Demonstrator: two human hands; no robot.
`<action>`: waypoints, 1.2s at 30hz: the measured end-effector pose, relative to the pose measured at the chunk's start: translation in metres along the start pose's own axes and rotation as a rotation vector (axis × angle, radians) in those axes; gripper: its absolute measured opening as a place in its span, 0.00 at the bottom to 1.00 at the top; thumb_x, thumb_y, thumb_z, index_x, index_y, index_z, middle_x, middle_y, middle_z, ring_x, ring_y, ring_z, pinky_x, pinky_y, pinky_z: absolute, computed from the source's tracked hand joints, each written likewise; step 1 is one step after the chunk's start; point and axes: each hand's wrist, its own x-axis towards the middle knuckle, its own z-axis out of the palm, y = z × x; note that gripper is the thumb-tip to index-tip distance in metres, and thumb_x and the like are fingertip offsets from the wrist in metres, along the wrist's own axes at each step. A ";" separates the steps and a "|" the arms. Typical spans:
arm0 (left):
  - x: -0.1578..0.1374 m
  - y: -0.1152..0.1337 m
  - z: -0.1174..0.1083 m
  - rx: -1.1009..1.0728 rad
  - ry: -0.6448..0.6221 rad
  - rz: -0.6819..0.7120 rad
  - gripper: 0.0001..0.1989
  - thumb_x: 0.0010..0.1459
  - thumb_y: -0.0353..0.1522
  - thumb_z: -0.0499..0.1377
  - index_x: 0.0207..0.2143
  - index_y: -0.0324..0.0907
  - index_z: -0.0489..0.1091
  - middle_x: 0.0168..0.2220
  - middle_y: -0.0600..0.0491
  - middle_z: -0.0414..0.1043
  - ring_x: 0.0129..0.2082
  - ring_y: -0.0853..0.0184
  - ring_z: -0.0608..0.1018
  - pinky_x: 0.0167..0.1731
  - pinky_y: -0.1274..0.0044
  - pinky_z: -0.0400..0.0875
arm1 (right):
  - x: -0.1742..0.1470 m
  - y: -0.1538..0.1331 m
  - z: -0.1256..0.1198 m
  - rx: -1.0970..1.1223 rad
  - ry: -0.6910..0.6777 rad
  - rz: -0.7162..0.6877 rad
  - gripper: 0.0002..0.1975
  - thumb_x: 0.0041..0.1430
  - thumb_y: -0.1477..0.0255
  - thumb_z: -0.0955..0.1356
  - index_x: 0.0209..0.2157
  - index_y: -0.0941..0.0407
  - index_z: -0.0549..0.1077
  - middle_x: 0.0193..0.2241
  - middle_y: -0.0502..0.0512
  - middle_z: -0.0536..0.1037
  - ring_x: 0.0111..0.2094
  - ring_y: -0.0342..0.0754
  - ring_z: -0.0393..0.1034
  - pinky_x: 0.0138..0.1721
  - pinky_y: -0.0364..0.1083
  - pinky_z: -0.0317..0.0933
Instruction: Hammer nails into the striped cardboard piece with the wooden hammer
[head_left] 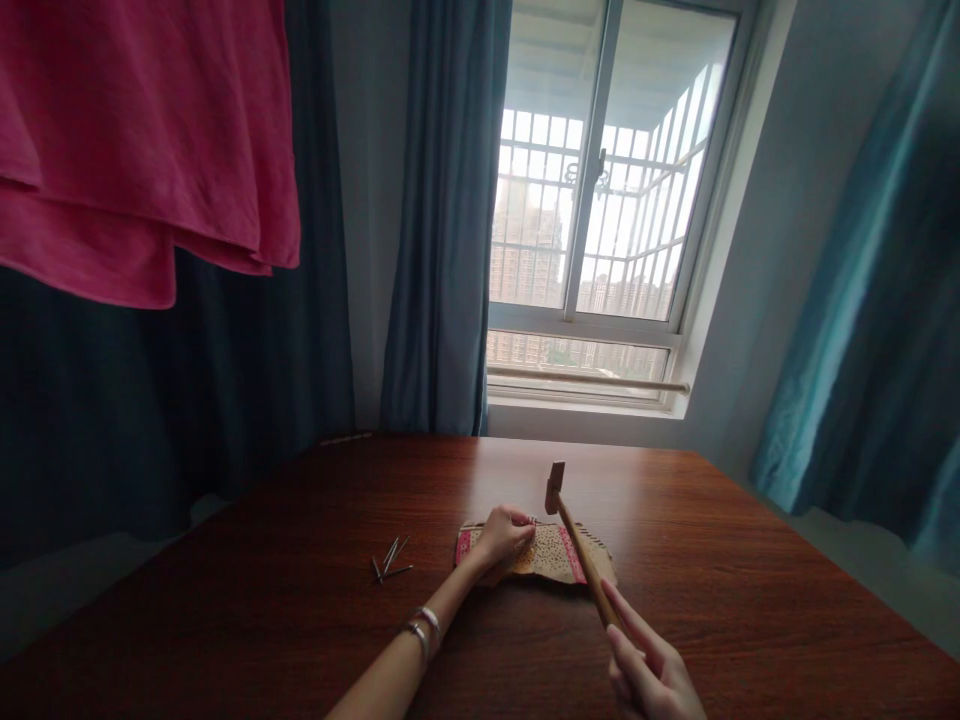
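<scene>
My right hand [651, 660] is wrapped round the wooden handle of a hammer [577, 540]. The hammer's head is raised beyond the far edge of a flat, ragged-edged piece of cardboard [556, 555] with pink bands and dark dots. Over the left half of that cardboard, my left hand [507, 535] is closed in a pinch at its far edge. Whatever sits between those fingertips is too small to make out. Several loose metal nails [390, 562] lie on the table to the left of the cardboard.
The brown wooden table [300, 620] reaches back to the wall under a barred window [592, 220]. Blue curtains [450, 220] hang beside the window and at the right. A pink cloth [150, 150] hangs at the upper left.
</scene>
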 end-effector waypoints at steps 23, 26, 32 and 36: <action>0.000 0.007 0.003 0.031 0.007 0.005 0.14 0.48 0.37 0.54 0.22 0.36 0.74 0.23 0.53 0.71 0.26 0.69 0.69 0.27 0.81 0.58 | -0.003 0.002 0.011 -0.033 -0.068 -0.004 0.44 0.44 0.51 0.67 0.57 0.63 0.56 0.10 0.39 0.51 0.13 0.34 0.41 0.14 0.36 0.33; 0.001 0.003 0.005 0.056 0.006 0.055 0.14 0.49 0.36 0.53 0.23 0.36 0.74 0.23 0.53 0.71 0.26 0.70 0.69 0.27 0.81 0.58 | -0.002 0.005 0.010 -0.021 -0.051 -0.029 0.44 0.45 0.52 0.67 0.58 0.63 0.54 0.11 0.39 0.52 0.13 0.35 0.41 0.14 0.37 0.33; 0.003 -0.002 0.005 0.081 -0.002 0.095 0.14 0.49 0.36 0.53 0.22 0.36 0.73 0.23 0.53 0.70 0.26 0.70 0.68 0.27 0.81 0.58 | -0.002 0.004 0.008 -0.026 -0.042 -0.012 0.43 0.46 0.53 0.67 0.57 0.63 0.54 0.12 0.38 0.51 0.14 0.34 0.42 0.15 0.37 0.35; 0.004 -0.005 0.006 0.058 0.001 0.101 0.14 0.49 0.36 0.53 0.22 0.36 0.73 0.22 0.54 0.69 0.25 0.71 0.68 0.26 0.81 0.57 | -0.001 0.005 0.007 -0.053 -0.077 -0.015 0.43 0.47 0.53 0.66 0.58 0.64 0.52 0.11 0.39 0.52 0.14 0.35 0.42 0.15 0.38 0.34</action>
